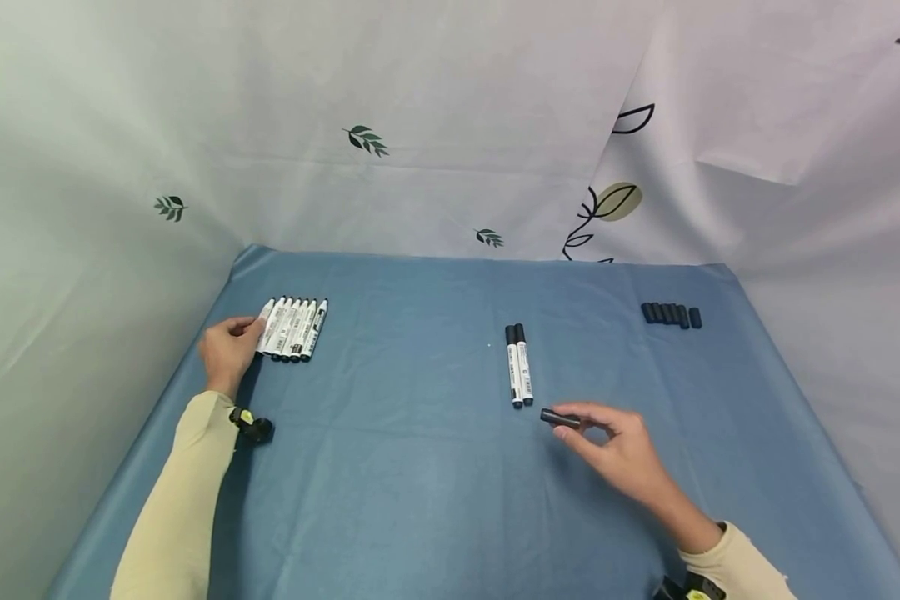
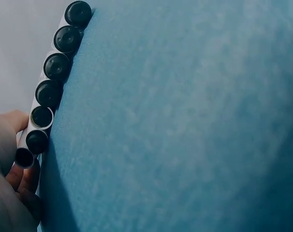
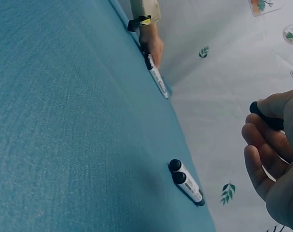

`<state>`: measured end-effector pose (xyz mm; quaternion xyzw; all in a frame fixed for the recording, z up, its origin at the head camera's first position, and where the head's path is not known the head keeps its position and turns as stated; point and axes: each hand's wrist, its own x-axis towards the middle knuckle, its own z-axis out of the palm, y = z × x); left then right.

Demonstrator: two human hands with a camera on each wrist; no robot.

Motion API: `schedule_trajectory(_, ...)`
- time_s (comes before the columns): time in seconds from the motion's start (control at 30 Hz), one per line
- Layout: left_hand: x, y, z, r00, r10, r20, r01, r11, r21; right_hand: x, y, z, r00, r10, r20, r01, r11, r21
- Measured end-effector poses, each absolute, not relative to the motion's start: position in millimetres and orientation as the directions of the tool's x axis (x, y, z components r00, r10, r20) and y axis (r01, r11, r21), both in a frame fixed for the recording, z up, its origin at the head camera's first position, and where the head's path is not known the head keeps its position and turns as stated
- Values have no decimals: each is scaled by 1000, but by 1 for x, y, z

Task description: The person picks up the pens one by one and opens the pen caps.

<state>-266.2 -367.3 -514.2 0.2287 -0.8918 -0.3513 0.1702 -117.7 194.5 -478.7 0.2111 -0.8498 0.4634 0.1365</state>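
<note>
At the left, my left hand (image 1: 227, 354) pinches the outermost white marker (image 2: 24, 157) of a side-by-side row of uncapped markers (image 1: 297, 329). Their black ends face the camera in the left wrist view, and that hand's thumb and fingers lie on either side of the end marker. My right hand (image 1: 621, 450) holds a black marker cap (image 1: 560, 418) between thumb and fingers, raised over the cloth. Just beyond it, to the left, two capped markers (image 1: 519, 367) lie against each other, black caps pointing away from me.
A blue cloth (image 1: 405, 467) covers the table. At the far right, several black caps (image 1: 663, 313) stand in a tight row, with one cap (image 1: 695, 317) slightly apart. Pale curtains (image 1: 435, 200) with leaf prints hang behind and along both sides.
</note>
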Motion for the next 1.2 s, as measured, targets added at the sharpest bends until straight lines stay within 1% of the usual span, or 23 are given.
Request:
schedule_trajectory(0.13, -265, -364, -513, -839, -524, 145, -283, 649, 706, -119, 196, -480, -876, -223, 429, -481, 487, -729)
schedule_trajectory(0.3, -262, -363, -510, -849, -516, 111, -289, 631, 719, -119, 196, -479, -876, -229, 424, -481, 480, -734)
schedule_trajectory(0.47, -260, -365, -509, -844, -528, 97, -298, 611, 734, -119, 196, -480, -876, -233, 424, -482, 478, -734)
schedule_trajectory(0.6, -258, -364, -511, -826, -546, 141, -266, 598, 756, -121, 197, -481, -879, -220, 423, -474, 489, -732)
schedule_trajectory(0.73, -253, -357, -514, -800, -541, 258, -173, 621, 765, -124, 198, -483, -884, -193, 427, -462, 505, -729)
schedule_trajectory(0.9, -243, -339, -508, -784, -456, 421, 12, 667, 745, -129, 202, -484, -867, -187, 461, -488, 502, -714)
schedule_trajectory(1.03, -233, -319, -496, -808, -348, 475, 147, 662, 735, -131, 205, -482, -853, -174, 492, -507, 502, -701)
schedule_trajectory(1.2, -210, -288, -483, -875, -137, 464, 260, 675, 691, -137, 209, -481, -842, -141, 520, -509, 523, -683)
